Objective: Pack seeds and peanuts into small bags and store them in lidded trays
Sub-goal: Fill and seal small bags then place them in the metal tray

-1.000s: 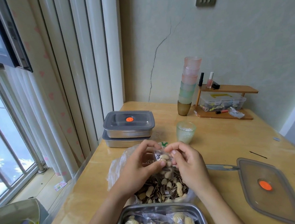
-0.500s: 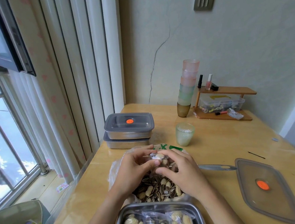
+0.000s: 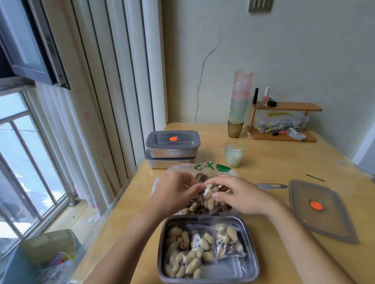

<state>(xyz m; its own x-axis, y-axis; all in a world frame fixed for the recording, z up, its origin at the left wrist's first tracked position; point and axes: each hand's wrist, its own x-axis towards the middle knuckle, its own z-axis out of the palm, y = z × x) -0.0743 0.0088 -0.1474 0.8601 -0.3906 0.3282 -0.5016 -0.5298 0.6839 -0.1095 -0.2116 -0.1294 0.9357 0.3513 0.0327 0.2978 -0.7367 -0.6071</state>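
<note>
Left hand (image 3: 174, 192) and right hand (image 3: 238, 196) together, both pinching one small bag (image 3: 208, 193); open tray (image 3: 223, 271) at the near edge of the table (image 3: 274, 168) holds filled bags (image 3: 228, 239). Loose lid (image 3: 322, 212) toward the right edge.

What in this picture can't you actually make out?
Head view: mouth of the small bag, covered by the left hand and right hand; sealed or not, unclear.
Head view: contents of the stacked trays, hidden by lids and steel walls.
Head view: contents of the shelf box, too small.
</note>
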